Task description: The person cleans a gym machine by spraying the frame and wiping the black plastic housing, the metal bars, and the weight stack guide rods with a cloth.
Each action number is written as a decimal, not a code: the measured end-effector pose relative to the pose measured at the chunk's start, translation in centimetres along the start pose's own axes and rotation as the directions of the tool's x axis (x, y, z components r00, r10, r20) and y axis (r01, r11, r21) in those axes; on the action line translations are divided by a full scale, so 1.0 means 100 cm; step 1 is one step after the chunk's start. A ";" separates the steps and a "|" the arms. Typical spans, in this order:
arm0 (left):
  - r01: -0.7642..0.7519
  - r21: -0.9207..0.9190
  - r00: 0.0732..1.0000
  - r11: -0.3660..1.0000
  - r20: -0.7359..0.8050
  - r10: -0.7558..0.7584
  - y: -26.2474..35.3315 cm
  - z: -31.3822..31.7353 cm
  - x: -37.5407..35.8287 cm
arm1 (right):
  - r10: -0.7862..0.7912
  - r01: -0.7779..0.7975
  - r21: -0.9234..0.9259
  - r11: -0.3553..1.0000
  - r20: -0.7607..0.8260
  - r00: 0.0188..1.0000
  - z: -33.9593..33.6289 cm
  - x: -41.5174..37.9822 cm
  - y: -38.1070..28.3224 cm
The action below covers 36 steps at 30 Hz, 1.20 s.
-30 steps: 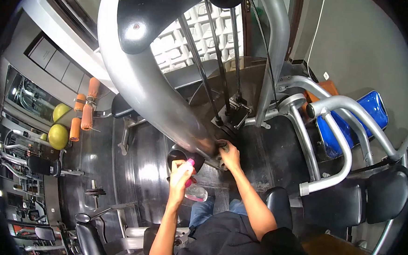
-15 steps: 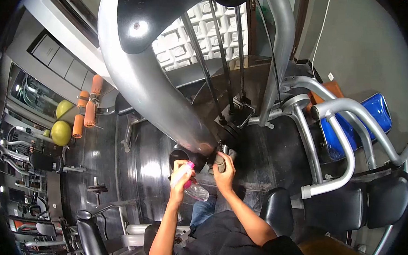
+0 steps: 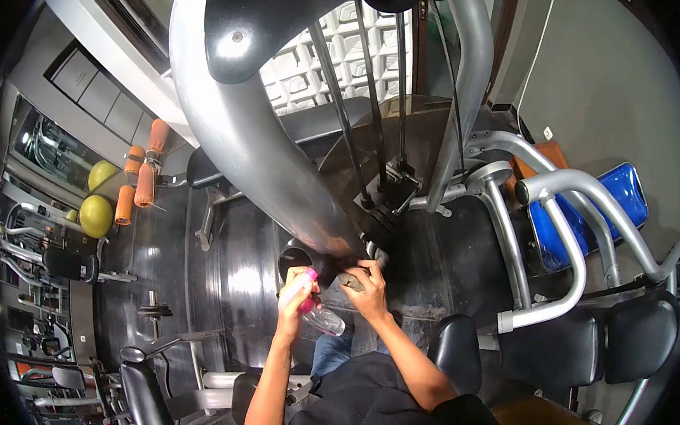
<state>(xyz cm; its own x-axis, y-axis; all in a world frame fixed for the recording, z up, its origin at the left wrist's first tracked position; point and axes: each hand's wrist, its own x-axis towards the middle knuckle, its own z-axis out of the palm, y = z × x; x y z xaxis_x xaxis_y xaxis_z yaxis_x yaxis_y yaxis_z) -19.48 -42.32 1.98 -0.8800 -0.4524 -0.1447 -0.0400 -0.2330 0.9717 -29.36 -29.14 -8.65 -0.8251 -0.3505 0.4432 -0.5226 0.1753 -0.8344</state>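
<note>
My left hand (image 3: 296, 294) is closed around the neck of a clear spray bottle (image 3: 324, 320) with a pink spray head. The bottle's body tilts down to the right, over my jeans. In my right hand (image 3: 368, 290) is a folded grey-brown cloth (image 3: 350, 281), its edge showing beside the fingers. The fingertips of that hand are right at the lower end of the thick silver frame tube (image 3: 281, 154) of a gym machine. A dark round part (image 3: 296, 263) of the machine sits just beyond my left hand.
Guide rods and a weight stack (image 3: 391, 196) stand ahead. To the right are curved silver bars (image 3: 583, 251), black padded seats (image 3: 554, 342) and a blue step-like board (image 3: 625, 195) by the wall. Yellow balls (image 3: 96, 215) and orange rollers (image 3: 145, 185) lie far left.
My right hand has turned, its fingers now curled more over the cloth at the tube's lower end. The left hand and bottle have barely moved; the view has shifted slightly.
</note>
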 end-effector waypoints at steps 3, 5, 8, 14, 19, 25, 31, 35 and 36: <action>-0.001 0.005 1.000 1.000 0.009 0.001 -0.008 -0.004 0.000 | 0.016 -0.016 0.013 1.000 -0.005 1.000 -0.001 0.004 -0.007; 0.002 0.013 1.000 1.000 0.007 -0.002 -0.007 -0.005 0.000 | 0.007 -0.007 0.017 1.000 -0.014 1.000 -0.009 0.022 -0.029; 0.000 0.011 1.000 1.000 0.001 0.000 -0.012 -0.007 0.002 | -0.234 0.239 0.025 0.971 -0.136 0.963 -0.026 0.055 -0.069; -0.024 0.011 0.999 1.000 -0.040 0.025 -0.009 0.001 -0.001 | -0.345 0.348 -0.007 0.937 -0.146 0.927 -0.030 0.065 -0.066; -0.097 0.072 0.988 0.993 -0.118 0.105 0.003 0.012 -0.008 | -0.108 0.119 0.085 0.989 -0.114 0.987 -0.022 0.044 -0.030; -0.180 0.024 0.983 0.983 -0.041 0.180 0.009 0.017 -0.008 | 0.091 -0.047 0.255 0.966 -0.163 0.983 -0.031 0.074 -0.050; -0.050 -0.021 0.991 0.999 0.126 0.052 0.014 0.017 0.006 | 0.084 -0.042 0.436 0.899 -0.078 0.993 -0.047 0.132 -0.072; -0.060 -0.065 0.992 0.996 0.106 0.066 0.011 0.018 0.018 | 0.169 -0.178 0.467 0.866 0.062 0.984 -0.046 0.126 -0.038; -0.064 -0.058 0.991 0.996 0.115 0.071 0.009 0.018 0.020 | 0.222 -0.245 0.414 0.877 0.105 0.969 -0.042 0.119 -0.022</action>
<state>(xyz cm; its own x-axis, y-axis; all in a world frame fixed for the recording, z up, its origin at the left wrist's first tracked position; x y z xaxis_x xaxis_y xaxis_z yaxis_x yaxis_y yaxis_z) -22.13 -41.87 2.95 -0.9290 -0.3662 -0.0533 0.0444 -0.2533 0.9664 -38.97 -29.87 -0.20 -0.8931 -0.3976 0.2104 -0.1671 -0.1409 -0.9758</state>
